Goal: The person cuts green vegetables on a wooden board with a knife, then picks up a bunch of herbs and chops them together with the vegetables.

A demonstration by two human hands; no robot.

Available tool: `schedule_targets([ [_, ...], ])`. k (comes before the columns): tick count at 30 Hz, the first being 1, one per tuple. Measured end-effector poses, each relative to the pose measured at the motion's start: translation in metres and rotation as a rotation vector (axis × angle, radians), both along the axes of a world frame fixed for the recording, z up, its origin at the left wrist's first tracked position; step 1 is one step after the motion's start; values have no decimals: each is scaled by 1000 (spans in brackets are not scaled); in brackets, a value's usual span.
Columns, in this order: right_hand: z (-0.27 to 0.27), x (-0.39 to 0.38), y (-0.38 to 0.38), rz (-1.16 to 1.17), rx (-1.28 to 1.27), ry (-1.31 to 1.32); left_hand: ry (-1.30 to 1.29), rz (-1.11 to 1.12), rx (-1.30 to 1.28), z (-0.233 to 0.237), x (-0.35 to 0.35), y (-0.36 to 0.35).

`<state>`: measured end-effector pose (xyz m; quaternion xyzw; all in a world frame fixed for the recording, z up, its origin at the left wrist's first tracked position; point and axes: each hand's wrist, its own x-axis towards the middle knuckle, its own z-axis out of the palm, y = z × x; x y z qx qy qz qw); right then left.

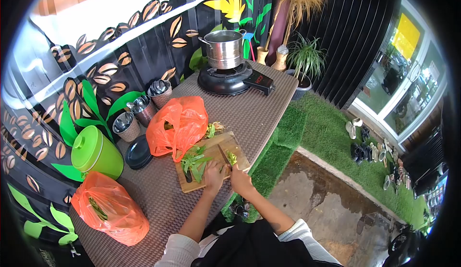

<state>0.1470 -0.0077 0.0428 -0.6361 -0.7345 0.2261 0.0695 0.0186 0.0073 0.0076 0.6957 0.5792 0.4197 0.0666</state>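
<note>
Two hands are working at eleven o'clock: left hand (214,173) holding leafy greens (194,161) on cutting board (236,145), right hand (241,180) gripping knife (223,153); light, soft stalks are probably bending easily, needing bunched holding

Red capitals on the black control panel (259,81) of the stove (223,80), at the far end of the table (168,209), seemed to read "HOCK", though they were small and tilted, so the spelling was not certain. Pale lettering ran along the dark wall (36,243) at the near left edge, too small and shadowed to make out. On the glass doors (398,74) at the far right, a yellow panel (406,37) showed no words that could be read.
</note>
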Motion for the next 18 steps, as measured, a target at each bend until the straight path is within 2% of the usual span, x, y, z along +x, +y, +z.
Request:
schedule_targets([
  [4, -7, -12, -9, -69, 37, 33, 63, -17, 60, -6, -4, -3],
  [6, -14, -16, -3, -127, 20, 29, -58, -29, -59, -11, -6, -1],
  [8, -21, -16, 8, -48, 99, -9, -110, -19, -66, -16, -8, 3],
  [11, -12, -5, 21, 42, 40, -14, -196, 7, -112, -19, -13, 8],
  [15, -3, -5, 6, 35, 12, -34, -254, 33, -168, -20, -14, 9],
  [18, -7, -21, -10, -99, 22, 2, -109, 20, -61, -16, -13, 4],
])
